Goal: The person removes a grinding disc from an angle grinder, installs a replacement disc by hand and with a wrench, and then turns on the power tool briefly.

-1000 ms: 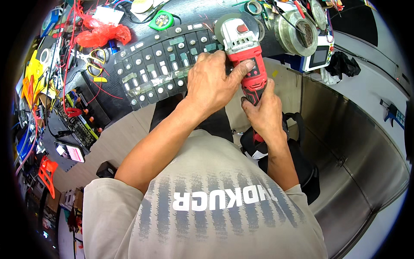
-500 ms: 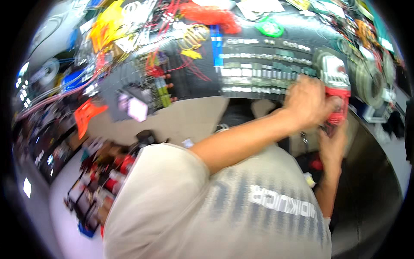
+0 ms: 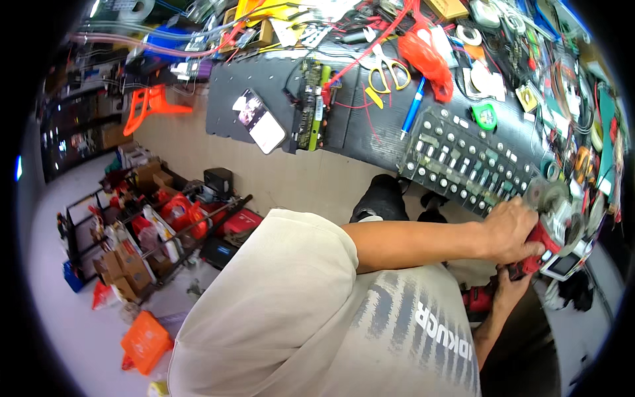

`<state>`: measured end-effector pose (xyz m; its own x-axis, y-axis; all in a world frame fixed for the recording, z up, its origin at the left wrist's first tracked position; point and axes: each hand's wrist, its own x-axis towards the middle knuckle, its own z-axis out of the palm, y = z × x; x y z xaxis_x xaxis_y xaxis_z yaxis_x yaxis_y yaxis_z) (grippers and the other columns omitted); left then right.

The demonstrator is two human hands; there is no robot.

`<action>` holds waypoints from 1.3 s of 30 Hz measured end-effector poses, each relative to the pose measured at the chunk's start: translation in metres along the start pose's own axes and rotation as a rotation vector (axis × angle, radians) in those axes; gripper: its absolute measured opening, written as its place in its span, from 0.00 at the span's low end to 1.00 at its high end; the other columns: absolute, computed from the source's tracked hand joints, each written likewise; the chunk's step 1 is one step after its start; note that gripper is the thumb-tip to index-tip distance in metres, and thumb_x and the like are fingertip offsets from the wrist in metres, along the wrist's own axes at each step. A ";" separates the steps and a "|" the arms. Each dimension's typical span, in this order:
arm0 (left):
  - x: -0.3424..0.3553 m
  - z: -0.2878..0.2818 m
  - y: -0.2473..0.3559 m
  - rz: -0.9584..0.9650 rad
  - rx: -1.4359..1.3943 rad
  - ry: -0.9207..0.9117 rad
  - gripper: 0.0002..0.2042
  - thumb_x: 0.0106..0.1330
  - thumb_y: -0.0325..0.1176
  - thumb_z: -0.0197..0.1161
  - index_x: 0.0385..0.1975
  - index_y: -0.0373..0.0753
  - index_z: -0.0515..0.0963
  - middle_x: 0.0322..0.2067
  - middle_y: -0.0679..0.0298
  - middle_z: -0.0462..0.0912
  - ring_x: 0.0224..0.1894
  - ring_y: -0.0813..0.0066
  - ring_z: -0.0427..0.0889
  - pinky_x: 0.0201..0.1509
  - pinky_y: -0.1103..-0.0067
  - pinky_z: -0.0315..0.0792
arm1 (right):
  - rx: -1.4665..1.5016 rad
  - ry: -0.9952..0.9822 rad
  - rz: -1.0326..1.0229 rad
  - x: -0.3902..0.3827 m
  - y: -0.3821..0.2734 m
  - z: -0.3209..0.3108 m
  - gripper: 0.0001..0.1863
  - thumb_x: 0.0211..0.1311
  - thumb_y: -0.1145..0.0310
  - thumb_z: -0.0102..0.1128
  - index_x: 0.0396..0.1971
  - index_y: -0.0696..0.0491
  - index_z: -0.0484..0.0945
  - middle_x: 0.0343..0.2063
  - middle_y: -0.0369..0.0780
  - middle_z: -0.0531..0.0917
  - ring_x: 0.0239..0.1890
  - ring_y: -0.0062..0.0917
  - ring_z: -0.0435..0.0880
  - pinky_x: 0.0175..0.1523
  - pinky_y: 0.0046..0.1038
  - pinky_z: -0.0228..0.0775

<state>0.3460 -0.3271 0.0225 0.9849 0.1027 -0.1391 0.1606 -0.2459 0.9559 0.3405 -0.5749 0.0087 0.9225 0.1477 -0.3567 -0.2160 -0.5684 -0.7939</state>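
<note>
Holding red grinder (image 3: 548, 237), now lower, farther right in view

From the head, the fisheye faces steeply down — shirt (image 3: 284, 298) near, workbench (image 3: 354, 132) farther off.

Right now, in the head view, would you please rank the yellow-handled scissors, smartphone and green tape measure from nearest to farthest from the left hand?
From the left hand:
1. Green tape measure, right part of the bench
2. Yellow-handled scissors, left of that
3. Smartphone, farther left, near the front edge
</note>
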 end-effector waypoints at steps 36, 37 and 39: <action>-0.240 -0.160 -0.077 -0.342 -0.002 0.514 0.16 0.78 0.43 0.74 0.51 0.36 0.90 0.42 0.55 0.95 0.42 0.63 0.93 0.50 0.66 0.85 | -0.152 0.095 0.000 -0.097 0.094 -0.047 0.49 0.58 0.85 0.72 0.83 0.59 0.64 0.47 0.39 0.82 0.37 0.24 0.83 0.44 0.30 0.79; -0.248 -0.157 -0.078 -0.369 -0.024 0.508 0.17 0.79 0.44 0.73 0.51 0.35 0.90 0.42 0.54 0.95 0.42 0.64 0.92 0.50 0.67 0.85 | -0.159 0.123 -0.007 -0.108 0.098 -0.043 0.49 0.57 0.83 0.73 0.82 0.59 0.65 0.44 0.39 0.82 0.37 0.24 0.82 0.44 0.31 0.78; -0.266 -0.156 -0.082 -0.367 0.055 0.548 0.17 0.79 0.44 0.73 0.51 0.34 0.90 0.42 0.54 0.95 0.41 0.64 0.92 0.49 0.67 0.84 | -0.151 0.111 0.074 -0.131 0.115 -0.039 0.49 0.55 0.82 0.75 0.80 0.60 0.66 0.44 0.39 0.82 0.38 0.25 0.82 0.44 0.32 0.78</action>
<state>0.0612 -0.1838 0.0211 0.6929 0.6612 -0.2875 0.4967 -0.1488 0.8551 0.2071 -0.6910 -0.0161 0.9373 0.0150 -0.3482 -0.2421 -0.6907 -0.6814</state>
